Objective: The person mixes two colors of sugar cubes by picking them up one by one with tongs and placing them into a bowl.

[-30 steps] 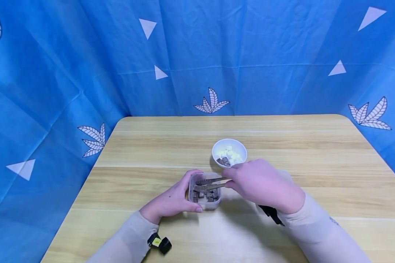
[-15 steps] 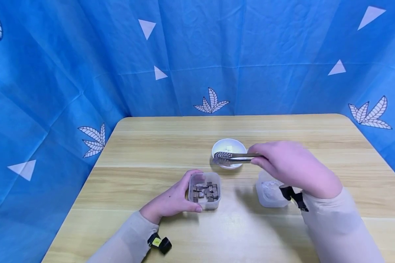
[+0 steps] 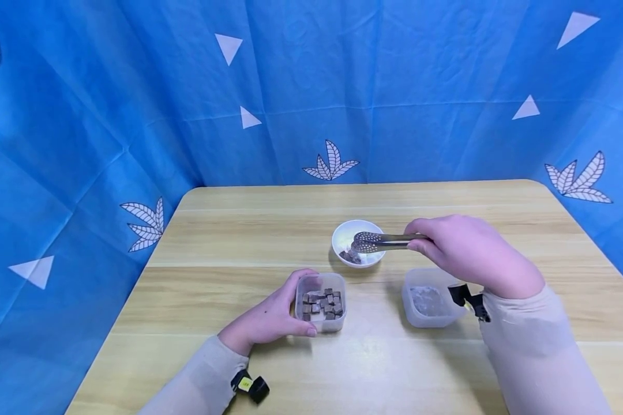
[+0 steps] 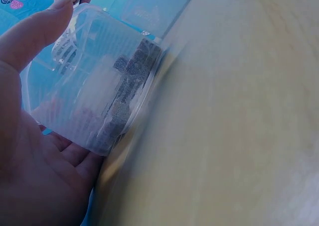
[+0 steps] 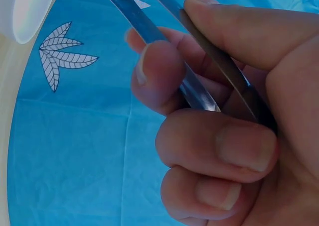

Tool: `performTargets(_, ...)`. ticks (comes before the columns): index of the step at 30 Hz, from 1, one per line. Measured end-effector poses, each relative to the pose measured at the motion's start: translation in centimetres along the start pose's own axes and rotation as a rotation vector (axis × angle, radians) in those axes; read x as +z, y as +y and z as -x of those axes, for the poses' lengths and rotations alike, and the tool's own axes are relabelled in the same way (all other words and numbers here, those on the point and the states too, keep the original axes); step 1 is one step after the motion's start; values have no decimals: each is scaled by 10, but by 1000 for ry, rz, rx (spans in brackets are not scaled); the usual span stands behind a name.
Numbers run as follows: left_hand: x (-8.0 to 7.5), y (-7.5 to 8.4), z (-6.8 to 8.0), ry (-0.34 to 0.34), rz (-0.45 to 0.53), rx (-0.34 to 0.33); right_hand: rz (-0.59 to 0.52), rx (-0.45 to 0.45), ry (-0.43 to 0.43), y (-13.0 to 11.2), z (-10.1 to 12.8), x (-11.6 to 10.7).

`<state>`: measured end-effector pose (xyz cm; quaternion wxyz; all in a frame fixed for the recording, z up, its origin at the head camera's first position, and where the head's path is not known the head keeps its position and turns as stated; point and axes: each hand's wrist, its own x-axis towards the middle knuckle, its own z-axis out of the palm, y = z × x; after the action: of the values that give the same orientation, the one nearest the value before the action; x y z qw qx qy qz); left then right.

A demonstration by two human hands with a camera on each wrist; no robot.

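My left hand [image 3: 267,317] holds a clear plastic container [image 3: 328,327] on the table, thumb in front and fingers behind. Small brown cubes [image 3: 326,302] lie at its bottom; the left wrist view shows several of these cubes [image 4: 134,69] through the wall. With its fingers curled round them, my right hand [image 3: 459,251] grips metal tongs [image 3: 394,242]. The perforated tong heads are over the right part of a white bowl [image 3: 337,245]. Inside that bowl are brown cubes [image 3: 349,256] and whitish contents washed out by light. In the right wrist view the tongs [image 5: 149,32] run between thumb and fingers.
Below the right hand, to the right, stands a second clear container [image 3: 428,321] with whitish residue inside. Everything rests on a wooden table [image 3: 239,230] whose far edge meets a blue curtain [image 3: 301,86].
The right hand has carried the tongs from over the left container up to the bowl, then shifted them slightly right and back. The left hand has stayed on its container.
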<state>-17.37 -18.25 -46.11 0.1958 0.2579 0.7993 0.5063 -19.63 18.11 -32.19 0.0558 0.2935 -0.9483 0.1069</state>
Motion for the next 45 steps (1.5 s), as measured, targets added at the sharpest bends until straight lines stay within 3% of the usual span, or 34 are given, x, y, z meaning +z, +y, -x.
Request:
performTargets(10, 0, -2, -1, 3, -11, 0, -15, -7, 1, -3, 3, -2)
performTargets(18, 1, 2, 0, 34, -23, -14, -8, -183, 29, -31, 1, 2)
performTargets(23, 2, 3, -1, 34, -30, -6, 14, -229, -42, -53, -5, 0)
performTargets(32, 3, 2, 0, 18, -24, 19, 200, -284, -244, -100, -37, -12)
performTargets(36, 5, 0, 1, 18, -32, 21, 349, -293, -316, -119, -50, -12)
performTargets(41, 4, 1, 2, 18, 10, -12, 554, -290, -374, -147, -60, -4)
performTargets(45, 4, 2, 1, 1, 67, -28, 629, -322, -378, -155, -60, 1)
